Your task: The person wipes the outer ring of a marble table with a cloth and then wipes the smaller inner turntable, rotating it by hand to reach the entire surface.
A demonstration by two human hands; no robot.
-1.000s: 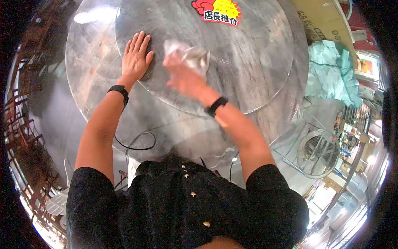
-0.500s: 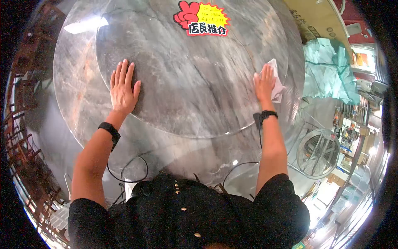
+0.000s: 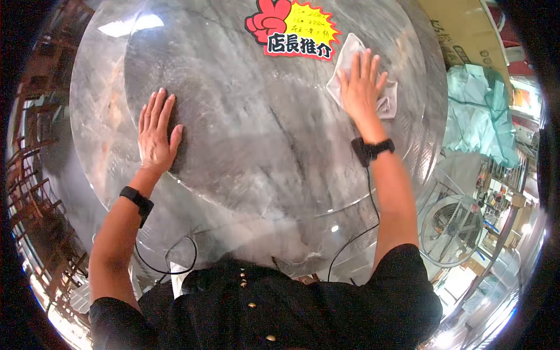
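The right hand (image 3: 360,81) lay spread flat on the cloth (image 3: 350,55) beside the sticker (image 3: 293,29), the left hand (image 3: 156,133) splayed on the turntable (image 3: 256,128); even pressure would wipe best.

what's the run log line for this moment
left hand: flat on turntable | right hand: pressing cloth | sticker: beside cloth

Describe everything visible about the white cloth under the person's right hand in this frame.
The small white cloth looks like thin, soft fabric, crumpled and creased rather than folded flat. It lies on the round grey marble-look turntable, near its far right edge, just right of the red and yellow sticker. The right hand presses flat on it with fingers spread, covering its middle; corners stick out at the upper left and lower right. The left hand rests apart, on the turntable's left edge.
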